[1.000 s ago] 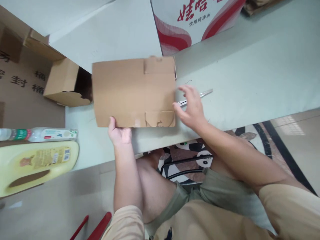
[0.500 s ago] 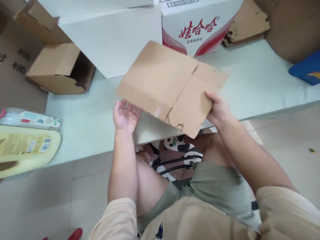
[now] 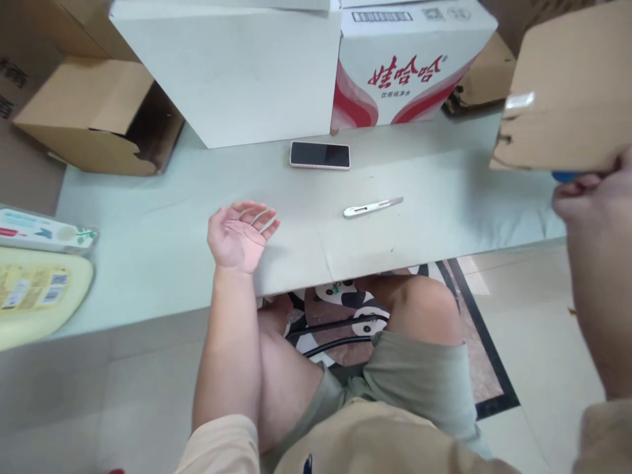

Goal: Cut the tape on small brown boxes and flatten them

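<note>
A flat piece of brown cardboard is raised above the right end of the table, gripped at its lower edge by my right hand. Part of that hand and of the cardboard runs out of the picture. My left hand rests palm up over the table's front part, fingers apart, holding nothing. To its right lies a white utility knife with its narrow tip pointing right. A phone with a dark screen lies behind the knife.
A large white box and a red-and-white carton stand at the back. At left are an open cardboard box, a long package and a pale yellow bottle. Folded cardboard sits behind the raised piece.
My right hand has carried the cardboard from the middle to the far right and up, uncovering the phone and the knife. My left hand stays open, no longer beside the cardboard.
</note>
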`<action>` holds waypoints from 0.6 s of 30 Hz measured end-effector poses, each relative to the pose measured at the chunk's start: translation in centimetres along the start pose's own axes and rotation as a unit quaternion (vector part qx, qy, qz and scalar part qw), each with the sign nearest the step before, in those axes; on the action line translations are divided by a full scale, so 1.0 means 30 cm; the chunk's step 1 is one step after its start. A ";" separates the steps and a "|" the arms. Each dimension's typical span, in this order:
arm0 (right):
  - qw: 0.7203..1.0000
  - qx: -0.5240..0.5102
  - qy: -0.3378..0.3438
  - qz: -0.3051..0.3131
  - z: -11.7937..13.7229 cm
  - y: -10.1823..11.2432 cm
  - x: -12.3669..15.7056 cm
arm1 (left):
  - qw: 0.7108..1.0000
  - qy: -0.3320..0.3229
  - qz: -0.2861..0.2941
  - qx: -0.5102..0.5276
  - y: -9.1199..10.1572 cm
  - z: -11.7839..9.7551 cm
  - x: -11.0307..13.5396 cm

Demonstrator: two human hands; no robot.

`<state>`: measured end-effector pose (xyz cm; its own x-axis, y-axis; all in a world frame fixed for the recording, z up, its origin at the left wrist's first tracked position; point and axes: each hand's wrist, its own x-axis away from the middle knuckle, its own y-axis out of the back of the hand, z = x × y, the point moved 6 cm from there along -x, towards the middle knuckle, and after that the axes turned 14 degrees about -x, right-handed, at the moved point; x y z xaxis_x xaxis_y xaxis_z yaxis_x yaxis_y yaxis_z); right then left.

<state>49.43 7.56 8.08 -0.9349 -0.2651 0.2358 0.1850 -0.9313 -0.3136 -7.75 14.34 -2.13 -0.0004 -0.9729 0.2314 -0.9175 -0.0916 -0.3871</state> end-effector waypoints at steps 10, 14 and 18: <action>0.954 0.263 -0.045 0.138 -0.245 -0.309 0.060 | 1.000 -0.006 0.005 -0.007 -0.023 -0.035 -0.063; 0.920 0.308 -0.041 0.240 -0.436 -0.324 0.245 | 1.000 -0.010 -0.002 0.020 -0.032 -0.046 -0.034; 0.810 0.401 0.038 0.426 -0.548 -0.441 0.544 | 0.998 -0.003 -0.018 0.057 -0.020 -0.051 0.015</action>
<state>26.76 19.66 0.96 -0.3747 -0.9095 0.1801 0.8817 -0.2895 0.3727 -7.81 14.28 -0.44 0.0345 -0.9696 0.2423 -0.8659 -0.1501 -0.4772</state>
